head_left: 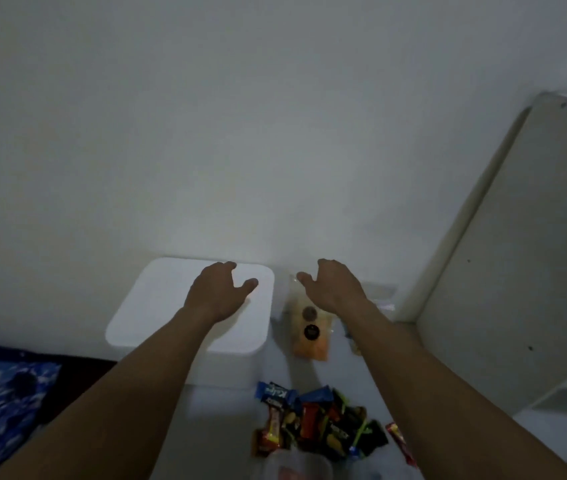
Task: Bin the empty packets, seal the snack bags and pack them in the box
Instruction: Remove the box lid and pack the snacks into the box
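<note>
Your left hand (221, 289) hovered with fingers spread and empty over the closed white box (157, 306) by the wall, and your right hand (334, 285) was held loose and empty above the clear snack bag (311, 336) just right of it. The heap of packets (320, 424) lay nearer you on the table (219, 427).

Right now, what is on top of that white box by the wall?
The left hand is over the white box, on or just above its closed lid. Nothing else sits on it. The lid hides whatever is inside. The right hand hovers over an orange snack bag beside it.
</note>
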